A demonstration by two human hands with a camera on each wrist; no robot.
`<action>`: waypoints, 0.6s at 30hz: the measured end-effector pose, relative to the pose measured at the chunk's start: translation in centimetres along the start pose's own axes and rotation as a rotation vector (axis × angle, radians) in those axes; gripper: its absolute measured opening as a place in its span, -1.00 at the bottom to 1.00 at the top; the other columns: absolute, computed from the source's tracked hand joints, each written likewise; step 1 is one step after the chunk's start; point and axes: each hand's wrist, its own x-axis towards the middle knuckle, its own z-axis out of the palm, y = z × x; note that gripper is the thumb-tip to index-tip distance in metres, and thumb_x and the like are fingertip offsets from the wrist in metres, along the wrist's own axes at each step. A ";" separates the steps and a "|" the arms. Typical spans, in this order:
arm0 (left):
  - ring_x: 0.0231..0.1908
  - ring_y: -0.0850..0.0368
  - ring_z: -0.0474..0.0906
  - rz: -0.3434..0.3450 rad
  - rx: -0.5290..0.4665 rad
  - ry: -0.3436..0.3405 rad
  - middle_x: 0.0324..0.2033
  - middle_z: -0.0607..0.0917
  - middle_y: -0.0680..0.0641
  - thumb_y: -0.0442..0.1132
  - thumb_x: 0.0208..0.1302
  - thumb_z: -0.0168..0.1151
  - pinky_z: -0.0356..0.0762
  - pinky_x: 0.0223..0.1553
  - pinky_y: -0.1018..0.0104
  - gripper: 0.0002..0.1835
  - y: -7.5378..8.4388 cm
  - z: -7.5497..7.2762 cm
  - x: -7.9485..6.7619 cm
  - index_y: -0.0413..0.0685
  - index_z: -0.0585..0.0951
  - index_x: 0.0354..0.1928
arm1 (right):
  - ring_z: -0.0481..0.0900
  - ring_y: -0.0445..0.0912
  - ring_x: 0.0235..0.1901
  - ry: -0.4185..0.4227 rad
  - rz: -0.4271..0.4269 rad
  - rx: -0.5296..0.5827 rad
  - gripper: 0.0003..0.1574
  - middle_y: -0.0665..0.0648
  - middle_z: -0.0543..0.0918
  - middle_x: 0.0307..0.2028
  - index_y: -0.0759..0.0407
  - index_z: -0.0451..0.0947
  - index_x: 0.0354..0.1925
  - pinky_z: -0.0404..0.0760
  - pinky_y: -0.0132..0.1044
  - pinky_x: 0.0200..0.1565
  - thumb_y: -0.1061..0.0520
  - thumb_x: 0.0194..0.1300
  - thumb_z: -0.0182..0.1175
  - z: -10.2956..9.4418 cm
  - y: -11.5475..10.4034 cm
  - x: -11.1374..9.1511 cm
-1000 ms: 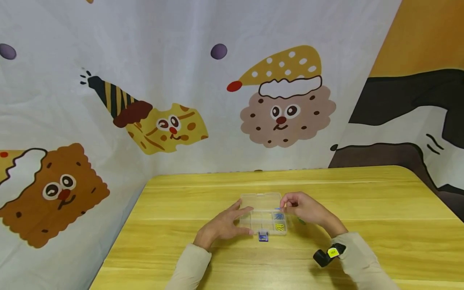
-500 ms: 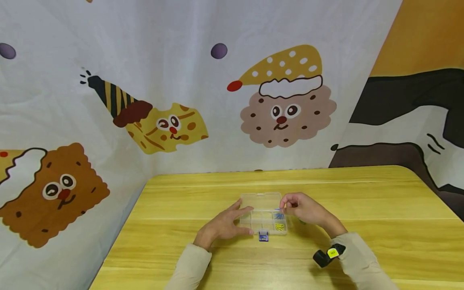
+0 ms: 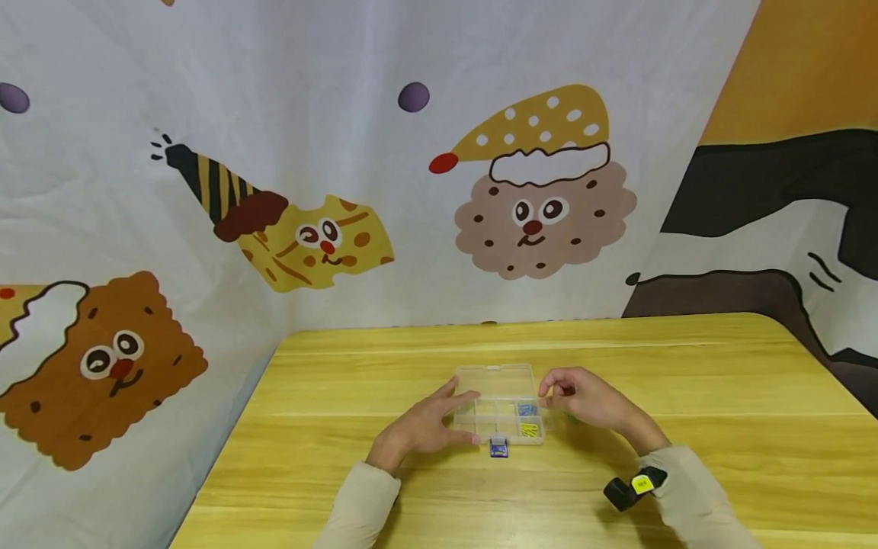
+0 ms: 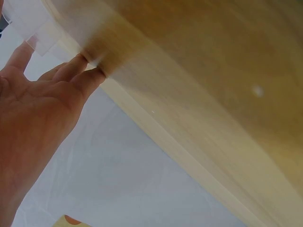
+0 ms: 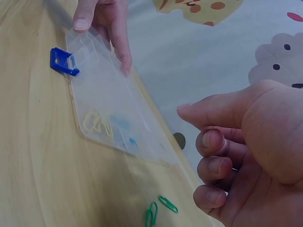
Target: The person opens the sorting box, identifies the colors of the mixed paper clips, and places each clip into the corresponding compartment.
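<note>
A clear compartment box (image 3: 485,429) stands on the table with its lid swung back. My left hand (image 3: 424,424) holds it by its left end, thumb on the front edge and fingers spread toward the lid. Yellow paper clips (image 3: 529,430) lie in the front right compartment, with blue paper clips (image 3: 527,410) in the one behind. Just right of the box is my right hand (image 3: 588,397); in the right wrist view its fingers are loosely curled with nothing visible between them. Green paper clips (image 5: 151,215) lie on the table below that hand.
A blue latch (image 3: 498,450) hangs folded down at the box's front. The wooden table (image 3: 329,488) ends at the back against a printed cloth (image 3: 343,91). My right wrist carries a black camera mount (image 3: 623,493).
My right hand has moved right, away from the box's right rear compartment, where it had been over the blue paper clips. The left hand and box have stayed in place.
</note>
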 end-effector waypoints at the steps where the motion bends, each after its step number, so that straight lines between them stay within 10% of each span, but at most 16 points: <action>1: 0.41 -0.09 -0.06 0.000 0.001 0.000 0.47 -0.11 0.04 0.25 0.06 0.26 0.12 0.27 -0.16 -0.23 0.0 0.0 0.0 0.47 0.25 0.35 | 0.24 -0.22 -0.62 -0.002 -0.003 0.005 -0.91 0.02 0.28 -0.58 0.27 0.51 -0.28 0.23 -0.42 -0.64 0.29 0.21 0.20 -0.1 0.1 -0.1; 18: 0.41 -0.09 -0.07 0.007 -0.001 0.002 0.47 -0.12 0.02 0.27 0.05 0.25 0.12 0.26 -0.18 -0.22 0.0 0.0 -0.1 0.45 0.24 0.35 | 0.33 -0.24 -0.51 -0.005 -0.012 0.057 -0.87 0.07 0.43 -0.50 0.32 0.50 -0.23 0.32 -0.42 -0.53 0.27 0.24 0.17 -1.9 2.5 -2.3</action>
